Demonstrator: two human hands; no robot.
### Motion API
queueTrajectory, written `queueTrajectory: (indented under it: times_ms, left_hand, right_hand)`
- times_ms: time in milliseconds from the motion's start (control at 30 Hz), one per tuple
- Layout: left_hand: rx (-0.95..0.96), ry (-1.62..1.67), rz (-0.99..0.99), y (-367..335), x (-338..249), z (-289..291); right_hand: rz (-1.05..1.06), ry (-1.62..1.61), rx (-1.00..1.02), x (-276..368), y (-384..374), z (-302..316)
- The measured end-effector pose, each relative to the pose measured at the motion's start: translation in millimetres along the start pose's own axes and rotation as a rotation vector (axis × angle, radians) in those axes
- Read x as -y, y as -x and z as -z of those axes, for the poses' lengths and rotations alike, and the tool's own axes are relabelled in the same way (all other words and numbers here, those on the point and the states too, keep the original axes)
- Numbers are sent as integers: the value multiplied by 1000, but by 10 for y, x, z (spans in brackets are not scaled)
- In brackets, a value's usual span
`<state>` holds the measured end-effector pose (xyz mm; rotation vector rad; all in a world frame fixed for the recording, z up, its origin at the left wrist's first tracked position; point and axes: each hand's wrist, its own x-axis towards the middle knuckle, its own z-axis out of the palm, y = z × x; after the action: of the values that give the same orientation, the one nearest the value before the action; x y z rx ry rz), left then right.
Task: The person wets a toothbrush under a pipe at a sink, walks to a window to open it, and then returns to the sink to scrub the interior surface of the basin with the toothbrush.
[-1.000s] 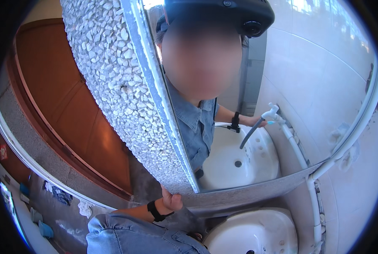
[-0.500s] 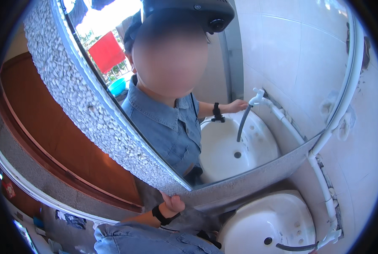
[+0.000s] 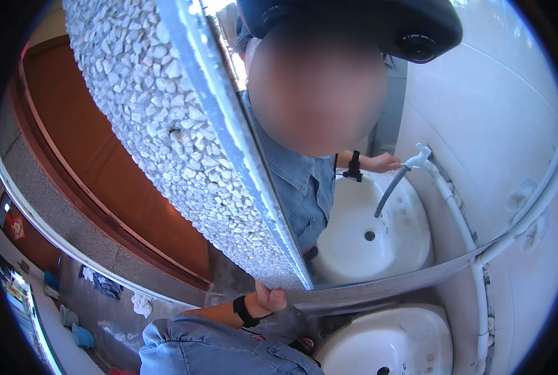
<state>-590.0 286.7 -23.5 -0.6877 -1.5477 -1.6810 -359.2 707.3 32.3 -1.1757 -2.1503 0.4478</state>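
Note:
At the lower middle, my left hand [image 3: 269, 298], with a black band at its wrist, is closed at the bottom corner of the pebbled wall edge [image 3: 185, 137]; its fingers are partly hidden. Only the mirror [image 3: 354, 265] shows my right hand [image 3: 385, 164], which also has a black band. There its bunched fingers meet the upper end of a grey hose [image 3: 388, 194], just below the white tap [image 3: 420, 157]. The hose hangs over the basin in the reflection. Directly below the mirror stands the white washbasin [image 3: 410, 334], its drain hole near the lower edge of view.
White pipes [image 3: 481, 306] run along the wall right of the mirror and basin. A brown door [image 3: 116, 162] lies left of the pebbled edge. Farther left, blue buckets [image 3: 82, 336] and dark cloths [image 3: 107, 286] are on the grey floor.
My view has shifted, so the pebbled edge looks wider and the basin sits lower. In the mirror, my right hand is nearer the hose top. My left hand stays at the wall corner.

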Motion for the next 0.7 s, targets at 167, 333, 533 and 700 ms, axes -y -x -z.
queueTrajectory:
  times_ms: [167, 333, 533, 700]
  left_hand:
    - [38, -148, -31, 20, -88, 92]
    - [139, -425, -87, -48, -119, 130]
    - [182, -691, -96, -377, -280, 68]
    - [139, -385, -25, -329, -155, 0]
  right_hand:
    - [419, -515, -165, -51, -172, -250]
    - [-31, 218, -28, -9, 96, 51]
    - [-143, -56, 33, -343, -225, -274]
    - [-179, 37, -17, -783, 61, -213]
